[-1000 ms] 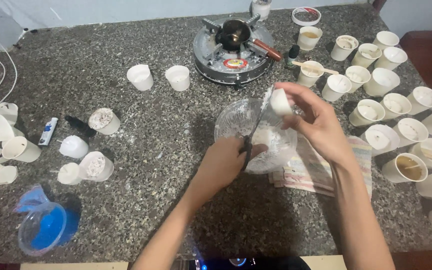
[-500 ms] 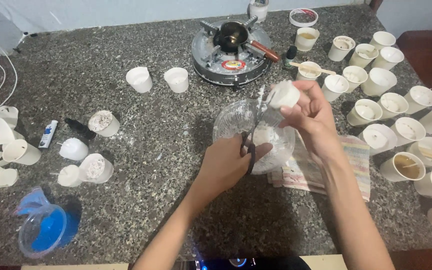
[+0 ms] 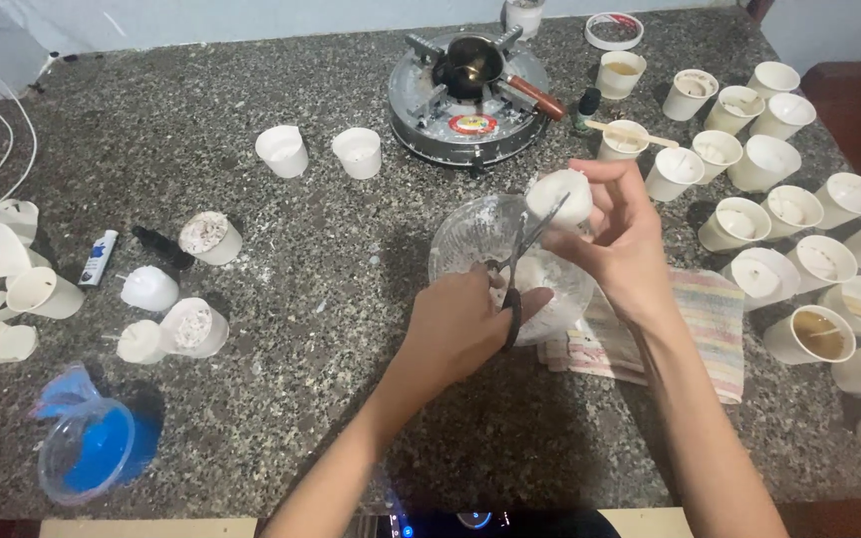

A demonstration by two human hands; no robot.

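**Scissors at a white candle above a clear bowl**

Centrally, the right hand (image 3: 622, 239) pinches a small white candle (image 3: 562, 195) between thumb and fingertips, holding it above the far rim of a clear glass bowl (image 3: 470, 231). The left hand (image 3: 460, 329) is closed through the handles of a pair of scissors (image 3: 528, 261), whose blades point up toward one o'clock and reach the candle; whether the blades are parted cannot be told. The bowl holds white crumbs or shavings on its inner wall and sits partly on a striped cloth (image 3: 710, 329) lying at four o'clock from it.

At twelve o'clock stands a round metal stove (image 3: 470, 125) carrying a small dark pan (image 3: 472, 62) with a dark liquid inside and a reddish handle. From one to four o'clock a crowd of white paper cups (image 3: 777, 159) fills the table's edge; most hold pale set wax, one near three o'clock (image 3: 811, 335) holds brownish liquid, and a wooden stick lies across another (image 3: 622, 137). Two more white cups (image 3: 283, 149) stand at eleven o'clock. At nine o'clock lie bare white candles (image 3: 149, 289), torn cup shells (image 3: 2, 234) and a small lighter (image 3: 99, 257). A clear plastic cup with blue liquid (image 3: 87, 460) sits at eight o'clock on the speckled stone counter (image 3: 281, 399).
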